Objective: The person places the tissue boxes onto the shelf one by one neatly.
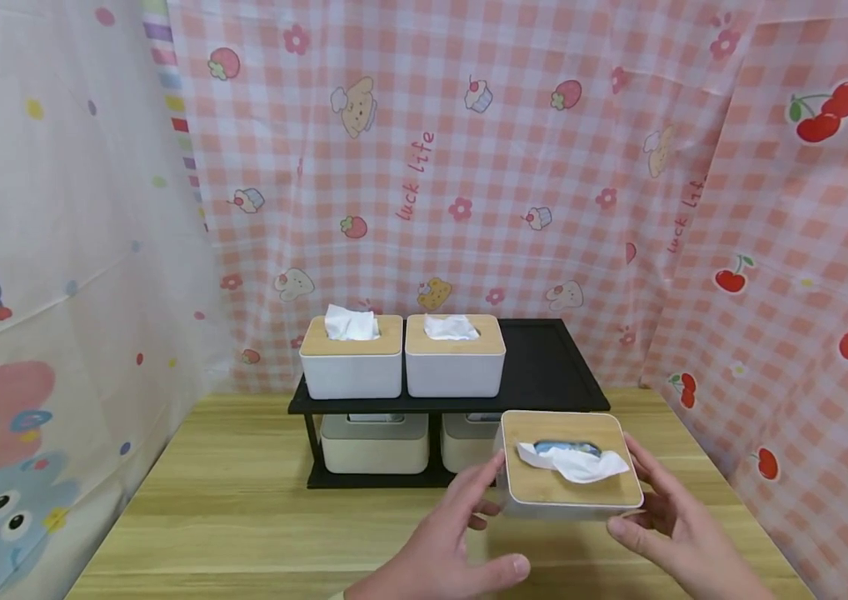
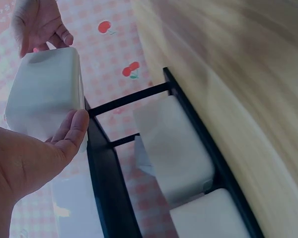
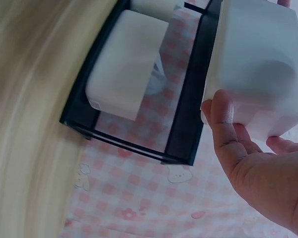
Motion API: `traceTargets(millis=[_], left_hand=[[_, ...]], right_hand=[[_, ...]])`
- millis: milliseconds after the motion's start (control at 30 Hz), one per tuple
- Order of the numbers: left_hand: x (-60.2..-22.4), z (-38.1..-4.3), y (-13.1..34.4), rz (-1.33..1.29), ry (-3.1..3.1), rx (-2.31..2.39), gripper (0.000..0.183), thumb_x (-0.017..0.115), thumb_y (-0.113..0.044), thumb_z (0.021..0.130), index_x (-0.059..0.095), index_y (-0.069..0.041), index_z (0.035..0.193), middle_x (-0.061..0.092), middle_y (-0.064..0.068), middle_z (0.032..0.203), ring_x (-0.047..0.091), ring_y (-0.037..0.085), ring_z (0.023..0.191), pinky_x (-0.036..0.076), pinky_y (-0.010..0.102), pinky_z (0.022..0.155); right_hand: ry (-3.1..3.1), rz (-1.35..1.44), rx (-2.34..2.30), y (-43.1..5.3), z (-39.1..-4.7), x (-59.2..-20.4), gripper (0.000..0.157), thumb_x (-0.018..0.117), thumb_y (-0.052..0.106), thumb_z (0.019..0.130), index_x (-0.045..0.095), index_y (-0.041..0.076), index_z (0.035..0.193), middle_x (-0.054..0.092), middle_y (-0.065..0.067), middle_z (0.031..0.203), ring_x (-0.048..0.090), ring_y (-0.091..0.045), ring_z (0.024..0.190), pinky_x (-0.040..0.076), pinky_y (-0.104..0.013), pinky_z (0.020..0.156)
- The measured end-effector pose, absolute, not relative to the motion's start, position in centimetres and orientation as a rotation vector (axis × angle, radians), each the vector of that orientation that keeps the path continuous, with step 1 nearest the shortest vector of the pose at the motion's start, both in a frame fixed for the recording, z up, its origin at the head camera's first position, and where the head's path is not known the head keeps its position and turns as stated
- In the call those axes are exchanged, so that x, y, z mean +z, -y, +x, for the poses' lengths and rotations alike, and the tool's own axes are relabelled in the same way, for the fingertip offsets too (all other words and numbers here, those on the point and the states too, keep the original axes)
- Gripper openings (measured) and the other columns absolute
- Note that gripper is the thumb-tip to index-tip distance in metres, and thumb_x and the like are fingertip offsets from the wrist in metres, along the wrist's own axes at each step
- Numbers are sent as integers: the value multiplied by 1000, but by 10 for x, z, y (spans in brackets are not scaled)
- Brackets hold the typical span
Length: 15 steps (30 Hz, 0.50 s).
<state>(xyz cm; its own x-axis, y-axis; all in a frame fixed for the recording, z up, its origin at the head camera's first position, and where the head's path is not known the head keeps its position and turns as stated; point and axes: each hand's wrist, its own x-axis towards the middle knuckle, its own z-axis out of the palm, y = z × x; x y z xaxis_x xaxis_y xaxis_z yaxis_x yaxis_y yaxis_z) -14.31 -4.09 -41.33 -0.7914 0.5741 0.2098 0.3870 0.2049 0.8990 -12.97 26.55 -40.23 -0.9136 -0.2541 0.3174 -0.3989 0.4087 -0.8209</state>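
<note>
A white tissue box [image 1: 529, 487] with a wooden lid is held in the air in front of the shelf's right part, its lid tilted toward me. A white tissue hangs from its slot, with a bit of blue packaging beneath. My left hand [image 1: 446, 546] grips the left side with its fingers, the thumb standing away from the box. At the right side my right hand [image 1: 682, 521] holds it, thumb near the lower front corner. Both wrist views show the smooth underside of the box [image 2: 44, 89], with fingertips on its edges [image 3: 221, 106].
A black two-tier shelf [image 1: 544, 358] stands on the wooden table [image 1: 229, 500]. Its top tier bears two similar tissue boxes, left [image 1: 351, 377] and middle [image 1: 454, 375]; bare surface shows to their right. Two more, left [image 1: 375, 450] and right [image 1: 463, 446], sit below. Patterned cloth [image 1: 424, 167] surrounds the table.
</note>
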Motion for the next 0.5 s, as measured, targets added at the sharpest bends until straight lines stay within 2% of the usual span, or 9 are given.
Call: traceTargets(millis=[167, 333, 500], left_hand=[[-404, -147, 34, 1046, -2359, 1612, 92, 71, -40, 89, 10, -40, 157, 28, -1, 157, 55, 16, 123, 49, 25, 94], [-397, -150, 28, 1098, -2421, 1608, 94, 73, -40, 87, 11, -38, 158, 30, -6, 156, 55, 14, 122, 49, 26, 95], [-390, -156, 24, 1094, -2454, 1591, 95, 73, -42, 87, 10, -39, 158, 28, -7, 157, 56, 12, 120, 49, 26, 97]], right_hand=[[2513, 577, 1443, -271, -130, -395, 90, 69, 1, 90, 16, 24, 160, 43, 21, 135, 68, -7, 97, 57, -22, 76], [2509, 609, 1374, -276, -133, -387, 92, 68, 1, 90, 14, 25, 160, 43, 22, 139, 70, -10, 97, 57, -22, 76], [2524, 556, 1327, -277, -139, -379, 92, 71, 6, 90, 15, 29, 159, 45, 13, 141, 70, -10, 97, 57, -22, 77]])
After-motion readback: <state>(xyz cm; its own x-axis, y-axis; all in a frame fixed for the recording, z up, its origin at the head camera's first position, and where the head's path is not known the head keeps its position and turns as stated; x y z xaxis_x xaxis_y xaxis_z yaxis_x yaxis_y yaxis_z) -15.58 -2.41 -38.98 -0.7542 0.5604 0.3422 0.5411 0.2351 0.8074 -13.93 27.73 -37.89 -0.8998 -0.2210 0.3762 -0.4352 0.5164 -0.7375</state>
